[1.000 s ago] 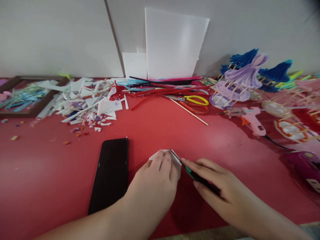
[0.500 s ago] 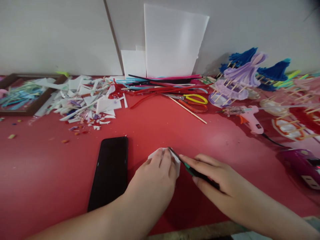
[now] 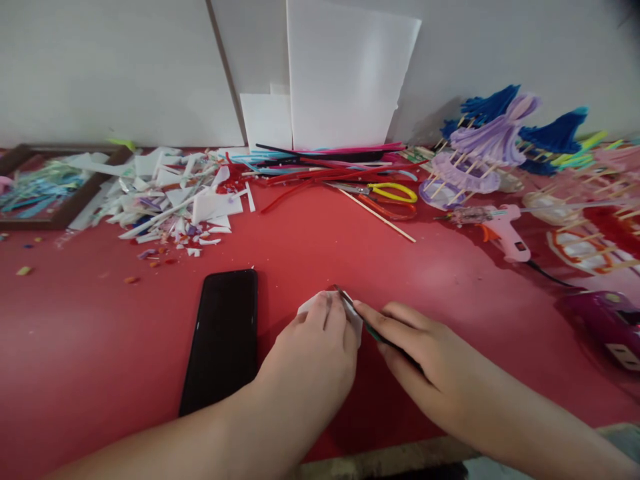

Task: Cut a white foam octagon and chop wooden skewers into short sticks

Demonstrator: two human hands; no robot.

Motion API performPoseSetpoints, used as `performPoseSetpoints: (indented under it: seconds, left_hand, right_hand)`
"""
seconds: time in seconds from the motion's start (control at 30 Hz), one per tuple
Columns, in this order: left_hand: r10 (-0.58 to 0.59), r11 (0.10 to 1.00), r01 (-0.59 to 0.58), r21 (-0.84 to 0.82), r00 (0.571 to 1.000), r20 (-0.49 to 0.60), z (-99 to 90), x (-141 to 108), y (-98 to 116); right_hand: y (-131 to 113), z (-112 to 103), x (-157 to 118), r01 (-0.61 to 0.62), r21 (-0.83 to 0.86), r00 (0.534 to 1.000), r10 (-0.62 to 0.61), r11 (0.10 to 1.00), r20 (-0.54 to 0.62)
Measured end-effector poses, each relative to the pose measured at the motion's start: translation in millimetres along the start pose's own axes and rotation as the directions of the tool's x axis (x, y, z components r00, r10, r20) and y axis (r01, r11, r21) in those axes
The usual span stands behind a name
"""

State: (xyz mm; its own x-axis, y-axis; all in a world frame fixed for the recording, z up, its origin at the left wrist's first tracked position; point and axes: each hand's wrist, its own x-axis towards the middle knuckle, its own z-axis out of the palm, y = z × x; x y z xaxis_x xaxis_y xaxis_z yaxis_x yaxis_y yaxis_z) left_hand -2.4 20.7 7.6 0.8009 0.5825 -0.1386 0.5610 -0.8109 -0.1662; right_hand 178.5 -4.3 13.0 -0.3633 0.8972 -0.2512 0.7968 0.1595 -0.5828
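My left hand is closed over a small white foam-board piece, pressing it to the table with fingers together. Most of that piece lies hidden under the fingers; its pale edges show at the top and right. In my right hand is a slim utility knife, dark with a green part, gripped with the index finger stretched along it. Its blade lies across the top right edge of the white piece, close to my left fingertips. Left of my left hand lies a black phone.
A heap of white scraps and a brown frame lie at the back left. Behind are pipe cleaners, yellow-handled scissors and a wooden stick. Rightward are a pink glue gun, fuzzy carousel-like crafts and a magenta device.
My right hand has shifted slightly left and up with the knife, its blade further over the white piece's edge. My left hand keeps pressing. The view has moved a little.
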Motion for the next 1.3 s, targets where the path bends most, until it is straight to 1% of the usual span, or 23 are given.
performPoseSetpoints:
  seconds: [0.1,0.17,0.23,0.37,0.5,0.67,0.77,0.83,0.93,0.97,1.03,1.1,1.13,1.17,1.23,1.3]
  left_hand:
    - [-0.041,0.999,0.042,0.014,0.997,-0.072,5.3,-1,4]
    - [-0.061,0.997,0.065,0.031,0.991,-0.117,8.4,-2,8]
    - [-0.073,0.996,0.08,0.041,0.988,-0.137,10.4,-4,11]
    - [-0.083,0.995,0.09,0.044,0.986,-0.142,12.7,-6,14]
    - [-0.087,0.995,0.096,0.041,0.981,-0.171,16.1,-5,14]
    - [-0.094,0.995,0.099,0.022,0.983,-0.16,19.9,-5,15]
    - [-0.085,0.996,0.088,0.016,0.989,-0.122,13.1,-4,14]
    - [-0.085,0.996,0.084,-0.02,0.995,-0.054,3.0,-3,9]
    - [-0.071,0.979,0.083,-0.188,0.995,0.067,-12.0,0,-10]
    - [-0.053,0.964,0.072,-0.256,0.995,0.08,-14.3,2,-18]
    - [-0.013,0.945,0.035,-0.325,0.997,0.071,-13.3,11,-38]
    - [-0.009,0.923,0.016,-0.385,1.0,0.02,-6.8,25,-56]
    - [-0.006,0.907,0.004,-0.422,1.0,-0.004,-2.8,34,-64]
    - [0.021,0.883,-0.028,-0.468,1.0,-0.02,0.7,42,-71]
    - [0.108,0.807,-0.111,-0.58,0.993,-0.04,4.9,59,-81]
    - [0.18,0.759,-0.158,-0.631,0.983,-0.029,4.7,71,-86]
  right_hand:
    - [-1,1,0,-0.018,-0.039,0.999,0.019,0.999,0.029]
    - [-2,2,-1,-0.018,-0.044,1.0,0.019,0.999,0.017]
    - [-3,3,-4,-0.017,-0.05,1.0,0.017,0.999,-0.004]
    - [-2,7,-13,-0.029,-0.055,0.999,0.029,0.998,-0.015]
    - [3,14,-24,-0.043,-0.029,0.999,0.042,0.999,-0.032]
    - [14,25,-44,0.007,-0.032,0.996,-0.01,0.999,-0.087]
    - [21,29,-60,0.054,-0.058,0.99,-0.061,0.997,-0.125]
    - [26,28,-70,0.074,-0.064,0.982,-0.084,0.995,-0.168]
    - [30,18,-79,0.057,-0.018,0.97,-0.059,0.998,-0.236]
    - [31,12,-79,0.044,0.022,0.965,-0.037,0.999,-0.26]
    - [31,-3,-70,0.013,0.163,0.952,0.038,0.987,-0.304]
    - [30,-19,-52,0.014,0.341,0.915,0.125,0.94,-0.382]
    - [30,-26,-39,0.027,0.44,0.903,0.167,0.898,-0.395]
    - [31,-33,-25,0.034,0.546,0.899,0.213,0.837,-0.383]
    - [36,-43,6,0.041,0.748,0.909,0.286,0.663,-0.303]
    - [44,-48,34,0.016,0.892,0.928,0.324,0.453,-0.181]
